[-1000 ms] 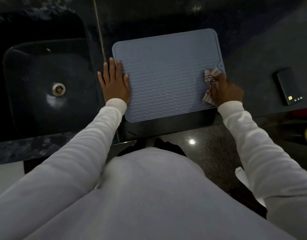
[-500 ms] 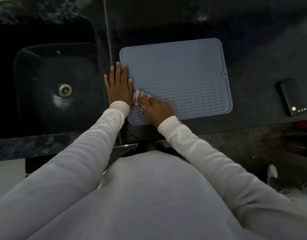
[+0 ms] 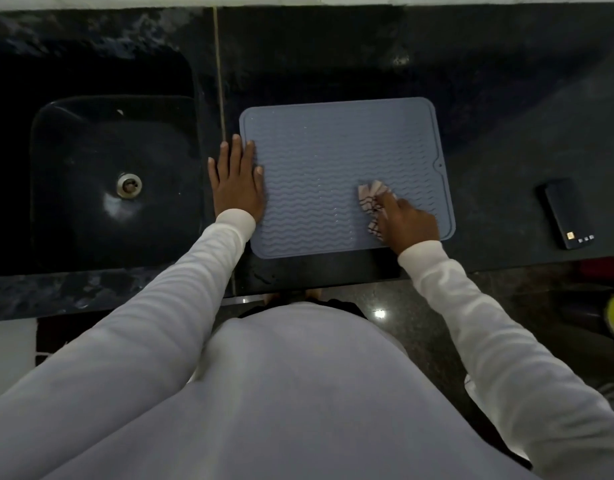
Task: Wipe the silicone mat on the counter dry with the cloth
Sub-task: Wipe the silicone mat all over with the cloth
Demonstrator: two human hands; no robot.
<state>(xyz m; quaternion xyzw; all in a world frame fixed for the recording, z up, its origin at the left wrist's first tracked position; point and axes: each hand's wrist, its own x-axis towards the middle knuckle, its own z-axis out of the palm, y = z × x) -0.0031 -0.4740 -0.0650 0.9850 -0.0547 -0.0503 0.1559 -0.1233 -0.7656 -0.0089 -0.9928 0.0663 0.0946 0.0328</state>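
Note:
A blue-grey silicone mat (image 3: 333, 161) with wavy ridges lies flat on the black counter (image 3: 333, 57), with small droplets glinting on it. My left hand (image 3: 237, 183) rests flat, fingers spread, across the mat's left edge, half on the counter. My right hand (image 3: 407, 223) presses a bunched pale cloth with dark stripes (image 3: 372, 199) onto the mat's near right part; most of the cloth is hidden under the fingers.
A black sink (image 3: 115, 181) with a metal drain (image 3: 129, 184) sits left of the mat. A dark phone (image 3: 569, 212) lies on the counter to the right. The counter's front edge runs just below the mat.
My right hand swept the cloth from the mat's right edge to its near left corner, then back to the near right part. My left hand has stayed on the left edge.

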